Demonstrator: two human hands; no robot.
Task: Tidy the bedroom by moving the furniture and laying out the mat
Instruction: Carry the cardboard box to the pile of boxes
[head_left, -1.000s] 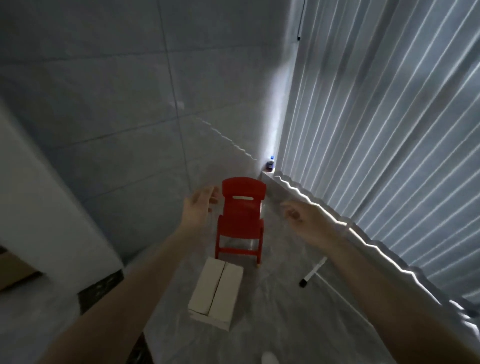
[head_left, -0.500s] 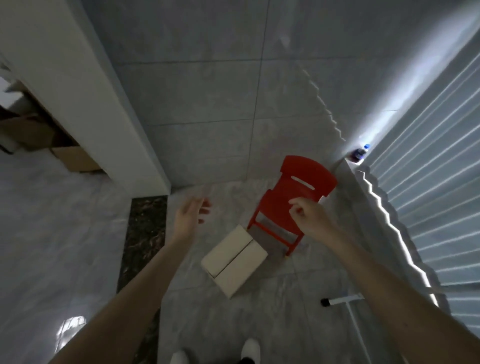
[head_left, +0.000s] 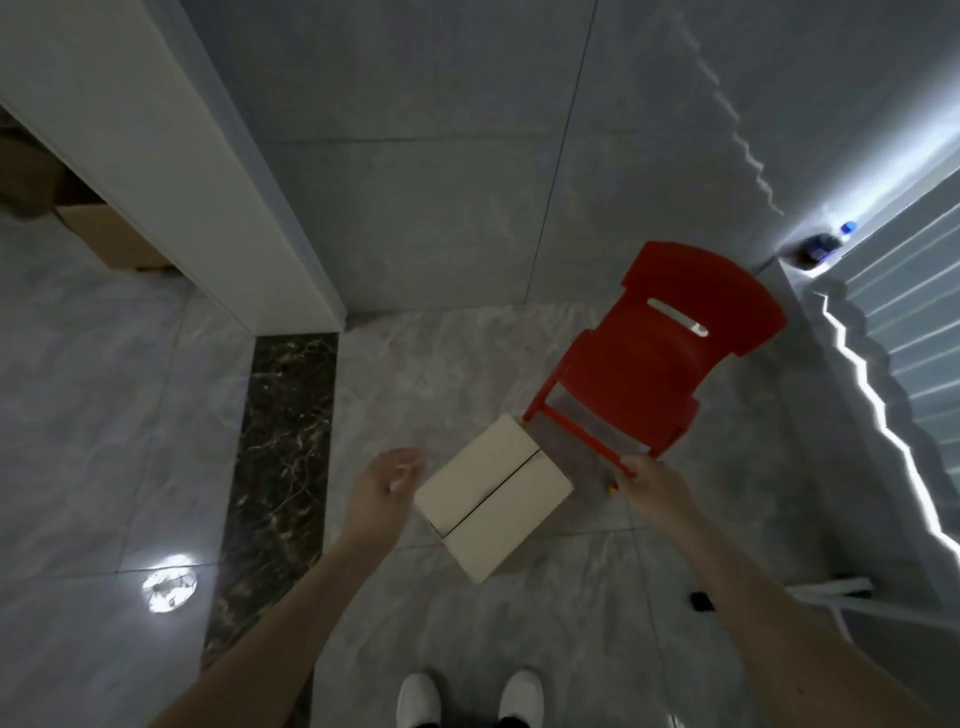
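Both hands, left hand (head_left: 382, 486) and right hand (head_left: 652, 488), reach open beside the box (head_left: 491, 501); grasp opposite box sides evenly, away from the red chair (head_left: 660, 348).

Left hand (head_left: 387, 488) blurred, grip unclear

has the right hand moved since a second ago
Yes. The right hand has dropped from out in front of the red chair's backrest to its front leg, beside the cream box. Whether it holds the leg is unclear.
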